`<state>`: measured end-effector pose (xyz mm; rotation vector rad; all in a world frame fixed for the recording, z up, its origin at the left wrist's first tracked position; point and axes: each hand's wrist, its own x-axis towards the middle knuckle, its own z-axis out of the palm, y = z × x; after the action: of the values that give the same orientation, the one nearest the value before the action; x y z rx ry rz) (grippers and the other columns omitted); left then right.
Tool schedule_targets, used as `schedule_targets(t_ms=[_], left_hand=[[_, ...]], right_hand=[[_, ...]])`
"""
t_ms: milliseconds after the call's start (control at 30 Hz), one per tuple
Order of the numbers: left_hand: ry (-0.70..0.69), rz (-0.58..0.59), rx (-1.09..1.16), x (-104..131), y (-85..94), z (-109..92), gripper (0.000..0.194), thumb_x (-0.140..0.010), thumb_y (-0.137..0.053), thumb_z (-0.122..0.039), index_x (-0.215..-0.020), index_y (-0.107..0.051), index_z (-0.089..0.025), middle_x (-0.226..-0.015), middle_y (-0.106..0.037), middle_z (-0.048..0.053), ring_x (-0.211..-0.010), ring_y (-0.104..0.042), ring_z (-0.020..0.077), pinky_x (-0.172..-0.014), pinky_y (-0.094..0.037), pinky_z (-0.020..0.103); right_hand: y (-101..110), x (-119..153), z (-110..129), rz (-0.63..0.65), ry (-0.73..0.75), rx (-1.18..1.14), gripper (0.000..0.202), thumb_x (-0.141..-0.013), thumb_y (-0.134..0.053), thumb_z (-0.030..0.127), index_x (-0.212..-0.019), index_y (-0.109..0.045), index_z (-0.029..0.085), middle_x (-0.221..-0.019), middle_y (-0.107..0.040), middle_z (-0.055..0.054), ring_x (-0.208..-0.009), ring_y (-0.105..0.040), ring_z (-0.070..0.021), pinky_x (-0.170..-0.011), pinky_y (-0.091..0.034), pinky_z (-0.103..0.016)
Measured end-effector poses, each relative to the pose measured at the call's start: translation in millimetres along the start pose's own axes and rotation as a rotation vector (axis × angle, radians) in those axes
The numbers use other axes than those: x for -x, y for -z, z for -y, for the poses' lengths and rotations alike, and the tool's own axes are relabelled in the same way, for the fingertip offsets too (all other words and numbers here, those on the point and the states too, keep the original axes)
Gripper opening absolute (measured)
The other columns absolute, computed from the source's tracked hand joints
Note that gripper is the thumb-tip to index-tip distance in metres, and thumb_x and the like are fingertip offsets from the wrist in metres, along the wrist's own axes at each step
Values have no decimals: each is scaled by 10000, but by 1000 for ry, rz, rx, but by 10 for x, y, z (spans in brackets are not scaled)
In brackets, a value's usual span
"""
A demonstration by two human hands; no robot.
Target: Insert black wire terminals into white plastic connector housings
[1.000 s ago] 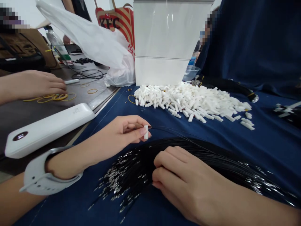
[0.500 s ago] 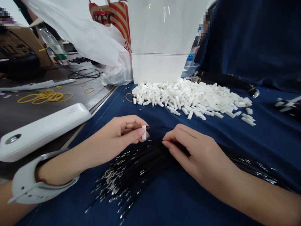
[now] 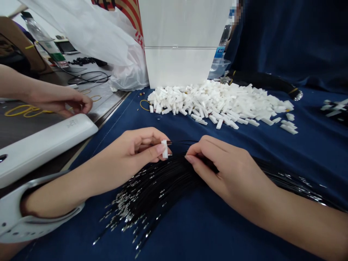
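My left hand [image 3: 144,146] pinches a small white connector housing [image 3: 164,149] between thumb and fingers. Thin dark wires [image 3: 183,141] run from the housing toward my right hand [image 3: 214,154]. The right thumb and forefinger are pressed together just right of the housing, over the wires; a wire seems to be between them, but the tips hide exactly what. Below both hands, a fanned bundle of black wires [image 3: 152,195] with shiny metal terminals lies on the dark blue cloth [image 3: 206,232].
Behind my hands a heap of white connector housings [image 3: 217,103] lies before a white box [image 3: 182,67]. Left are a long white case [image 3: 49,145], yellow rubber bands [image 3: 24,110], a plastic bag [image 3: 119,47] and another person's hand [image 3: 65,99]. A tied black wire bundle [image 3: 263,81] lies back right.
Another person's hand has come in from the left, over the rubber bands. The view has shifted slightly. My hands keep nearly the same pose around the connector housing and wires.
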<state>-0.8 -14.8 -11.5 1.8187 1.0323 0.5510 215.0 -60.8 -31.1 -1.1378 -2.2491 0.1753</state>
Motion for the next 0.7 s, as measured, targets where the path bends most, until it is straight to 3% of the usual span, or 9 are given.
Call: schedule_targets(t_ms=[700], left_hand=[[0, -29, -7, 9, -64, -40, 131, -912, -560, -268, -907, -662, -186, -761, -683, -18, -723, -643, 98, -675, -524, 164]], right_hand=[[-20, -2, 28, -9, 32, 54, 164, -944, -453, 102, -824, -543, 169, -745, -546, -2, -641, -507, -123, -563, -404, -245]])
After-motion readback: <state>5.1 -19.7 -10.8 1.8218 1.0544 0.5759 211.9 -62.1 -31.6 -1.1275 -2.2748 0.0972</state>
